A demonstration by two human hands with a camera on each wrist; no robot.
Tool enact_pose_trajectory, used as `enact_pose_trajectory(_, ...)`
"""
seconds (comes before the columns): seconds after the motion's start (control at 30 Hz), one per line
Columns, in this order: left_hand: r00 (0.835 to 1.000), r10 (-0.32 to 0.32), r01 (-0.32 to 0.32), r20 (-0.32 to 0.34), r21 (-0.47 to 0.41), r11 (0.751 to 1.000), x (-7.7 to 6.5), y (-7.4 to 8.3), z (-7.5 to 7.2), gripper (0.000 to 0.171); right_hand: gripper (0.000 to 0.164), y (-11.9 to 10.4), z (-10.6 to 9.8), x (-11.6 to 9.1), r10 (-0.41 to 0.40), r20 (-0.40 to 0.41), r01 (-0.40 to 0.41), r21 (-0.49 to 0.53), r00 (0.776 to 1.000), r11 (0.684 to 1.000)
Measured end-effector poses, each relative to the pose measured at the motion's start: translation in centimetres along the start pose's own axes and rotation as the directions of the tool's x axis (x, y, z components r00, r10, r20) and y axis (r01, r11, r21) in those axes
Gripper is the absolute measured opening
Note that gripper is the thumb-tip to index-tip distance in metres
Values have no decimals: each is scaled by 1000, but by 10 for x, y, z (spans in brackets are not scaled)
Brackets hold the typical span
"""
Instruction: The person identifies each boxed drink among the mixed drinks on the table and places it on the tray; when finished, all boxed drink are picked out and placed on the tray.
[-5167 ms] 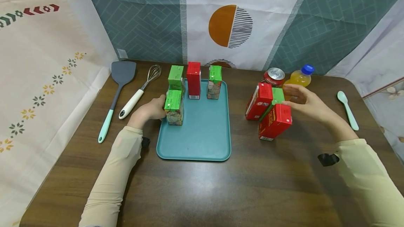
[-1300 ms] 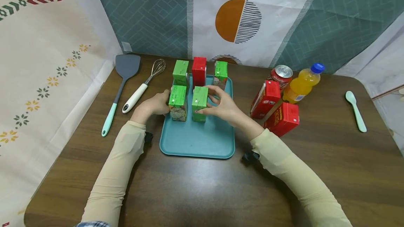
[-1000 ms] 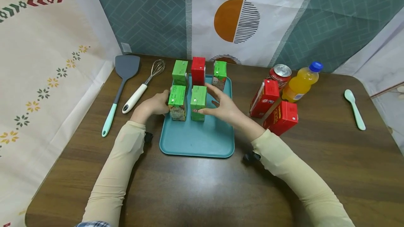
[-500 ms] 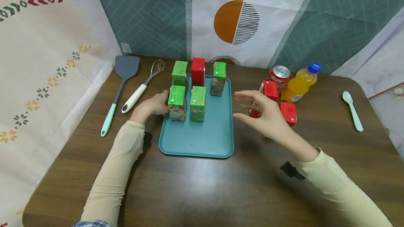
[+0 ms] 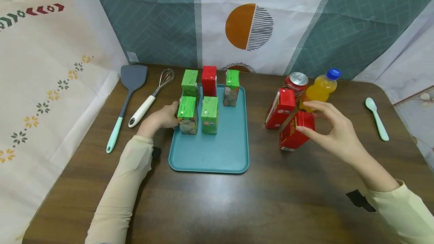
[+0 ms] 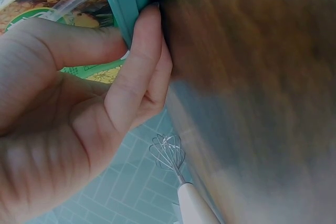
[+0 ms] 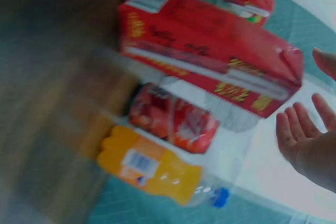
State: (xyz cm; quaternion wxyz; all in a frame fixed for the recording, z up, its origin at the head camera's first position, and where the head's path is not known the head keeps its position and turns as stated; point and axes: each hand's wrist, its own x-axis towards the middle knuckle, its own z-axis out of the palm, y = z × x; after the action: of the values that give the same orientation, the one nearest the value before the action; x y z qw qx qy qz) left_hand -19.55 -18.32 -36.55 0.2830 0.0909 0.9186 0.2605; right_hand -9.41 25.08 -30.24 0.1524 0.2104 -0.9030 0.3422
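My left hand (image 5: 164,116) pinches the left rim of the teal tray (image 5: 220,157) between thumb and fingers, as the left wrist view shows. Several drink cartons stand upright on the tray: a plain green carton (image 5: 210,116) beside a green-topped carton with a fruit picture (image 5: 187,116) in front, and a red carton (image 5: 209,80) among those behind. To the right, my right hand (image 5: 339,134) hovers, thumb and fingers spread, beside a red carton (image 5: 294,133) on the table. In the right wrist view the fingers are apart from this carton (image 7: 210,45).
Behind that carton stand another red carton (image 5: 280,109), a red can (image 5: 297,83) and an orange drink bottle (image 5: 318,89) with blue cap. A spatula (image 5: 127,93) and whisk (image 5: 145,104) lie at left, a pale green spoon (image 5: 377,119) at far right. A cloth backdrop (image 5: 251,29) hangs behind.
The plain green carton, earlier between the red cartons on the table, now stands on the tray. My right hand let it go and moved right to the nearer red carton. The left hand stayed.
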Motion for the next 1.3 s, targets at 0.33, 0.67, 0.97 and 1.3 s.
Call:
enact_pose_trajectory(0.33,1000,5,-5,-14,7,1000,0,1,3,73,74,22,4,-14,174,162,-180,25,971,983)
enact_pose_trajectory(0.67,1000,3,-3,-13,19,1000,1,0,1,76,70,35,7,-13,231,224,-249,54,947,967)
enact_pose_trajectory(0.97,999,35,-35,-33,-5,999,-2,-4,6,66,72,42,13,-19,317,266,-366,161,910,916)
enact_pose_trajectory(1.3,999,38,-38,-36,-9,999,-1,-3,7,70,68,35,19,-27,303,169,-328,149,938,933)
